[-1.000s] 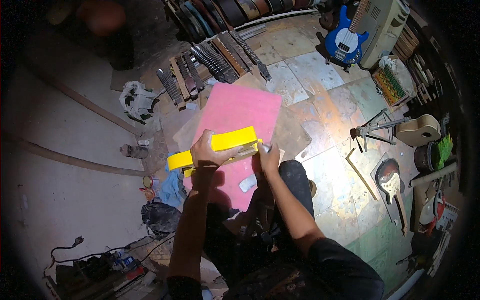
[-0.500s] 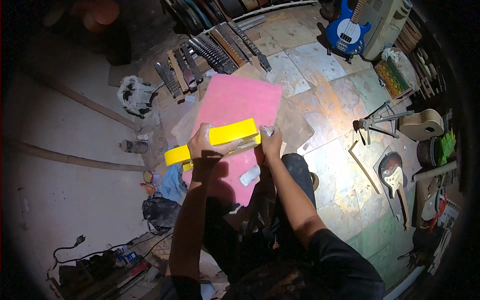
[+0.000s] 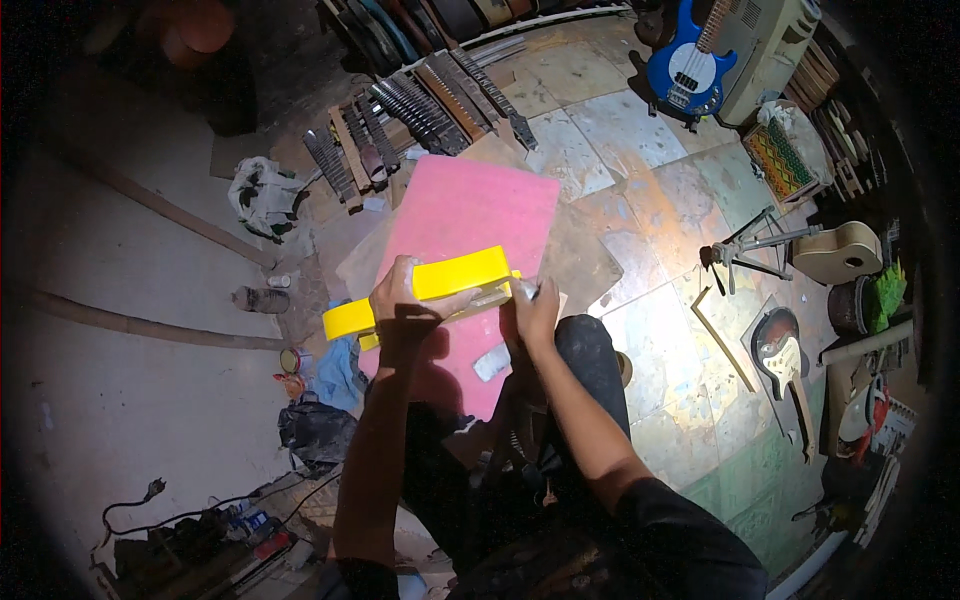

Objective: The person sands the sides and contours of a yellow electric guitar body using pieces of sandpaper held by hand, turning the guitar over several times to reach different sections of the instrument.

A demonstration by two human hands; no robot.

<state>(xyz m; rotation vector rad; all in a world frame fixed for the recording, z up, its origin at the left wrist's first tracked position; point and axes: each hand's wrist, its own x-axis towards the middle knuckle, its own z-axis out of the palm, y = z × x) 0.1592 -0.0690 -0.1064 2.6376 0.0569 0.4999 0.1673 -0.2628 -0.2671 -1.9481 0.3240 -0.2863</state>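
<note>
A glossy yellow guitar body point(image 3: 462, 274), seen edge-on, is held up over a pink board point(image 3: 478, 205). My left hand point(image 3: 398, 300) grips it around the middle, fingers wrapped underneath. At its right end, my right hand point(image 3: 535, 312) is closed, the fingers pinching a small pale piece point(image 3: 531, 290) whose kind I cannot make out. That piece is against or very close to the body's end; the exact contact is hidden. Below, a whitish block point(image 3: 491, 362) lies on the pink board, near my knee.
Clamps and wooden strips point(image 3: 425, 105) lie beyond the board. A blue bass guitar point(image 3: 690, 65) stands at far right. A tripod point(image 3: 745, 245), an acoustic guitar body point(image 3: 838, 252) and a sunburst guitar point(image 3: 782, 350) are at right. A blue cloth point(image 3: 340, 372) and black bag point(image 3: 318, 432) sit at left.
My right hand has shifted slightly nearer to me at the guitar body's right end. My left hand keeps its grip. The whole view has moved a little.
</note>
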